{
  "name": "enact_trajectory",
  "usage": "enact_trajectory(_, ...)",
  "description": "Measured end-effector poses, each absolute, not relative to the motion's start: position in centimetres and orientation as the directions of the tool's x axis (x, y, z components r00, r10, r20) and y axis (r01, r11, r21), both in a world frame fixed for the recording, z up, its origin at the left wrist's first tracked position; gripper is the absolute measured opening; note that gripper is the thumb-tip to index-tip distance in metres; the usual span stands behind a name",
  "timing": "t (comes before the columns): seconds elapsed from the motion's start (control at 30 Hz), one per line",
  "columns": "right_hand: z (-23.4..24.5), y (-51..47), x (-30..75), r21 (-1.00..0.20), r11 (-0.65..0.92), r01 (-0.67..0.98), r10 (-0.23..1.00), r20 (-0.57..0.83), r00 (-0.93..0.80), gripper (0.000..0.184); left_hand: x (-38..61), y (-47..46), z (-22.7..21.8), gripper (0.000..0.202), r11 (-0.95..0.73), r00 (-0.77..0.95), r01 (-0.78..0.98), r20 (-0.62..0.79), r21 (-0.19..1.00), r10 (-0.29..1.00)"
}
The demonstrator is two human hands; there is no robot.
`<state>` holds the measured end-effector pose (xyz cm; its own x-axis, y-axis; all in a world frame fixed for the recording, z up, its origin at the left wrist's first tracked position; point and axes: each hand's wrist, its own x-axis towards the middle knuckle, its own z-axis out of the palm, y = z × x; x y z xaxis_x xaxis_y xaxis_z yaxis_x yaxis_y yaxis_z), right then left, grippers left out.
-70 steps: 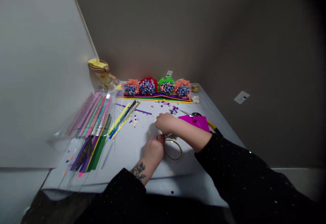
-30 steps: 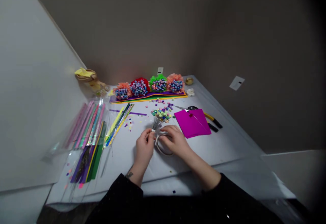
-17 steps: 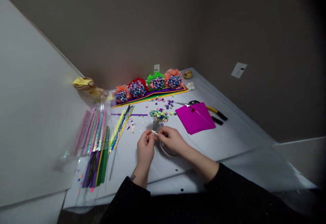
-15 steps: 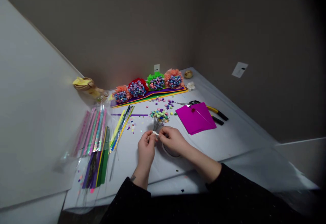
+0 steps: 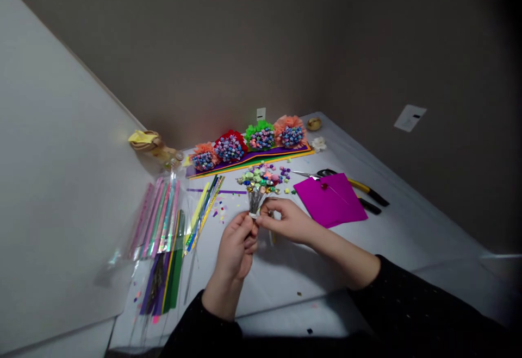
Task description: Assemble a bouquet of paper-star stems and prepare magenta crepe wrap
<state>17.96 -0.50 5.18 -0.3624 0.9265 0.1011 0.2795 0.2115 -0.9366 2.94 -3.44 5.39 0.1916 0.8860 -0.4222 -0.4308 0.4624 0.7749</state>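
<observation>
My left hand (image 5: 236, 249) is shut around the bundled wire stems (image 5: 255, 201) of a bunch of small paper stars (image 5: 259, 180). A narrow white tape band (image 5: 253, 215) wraps the stems just above that hand. My right hand (image 5: 286, 221) sits beside it, with its fingertips pinched at the band. The tape roll does not show clearly and may be hidden behind my hands.
A magenta foam sheet (image 5: 329, 200), scissors (image 5: 322, 173) and yellow-handled pliers (image 5: 367, 190) lie to the right. Paper-star bouquets with tissue ruffs (image 5: 244, 149) stand at the back. Shiny paper strips in cellophane (image 5: 157, 217) lie left. Loose stars are scattered behind the bunch.
My hands have risen off the white sheet, holding the star bunch higher and closer to me. The tape roll no longer shows below my right hand. The view has shifted slightly.
</observation>
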Motion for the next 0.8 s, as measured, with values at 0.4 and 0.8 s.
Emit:
enact_trajectory(0.4, 3.0, 3.2, 18.2, -0.984, 0.1, 0.149, 0.921, 0.035, -0.388, 0.019, 3.1, -0.8, 3.3, 0.035, 0.558, 0.369, -0.499, -0.42, 0.663, 0.829)
enact_trajectory(0.8, 3.4, 2.6, 17.3, -0.987, -0.154, -0.047, 0.926, -0.127, -0.355, 0.021, 3.2, -1.3, 2.4, 0.037, 0.522, 0.304, -0.495, -0.425, 0.694, 0.853)
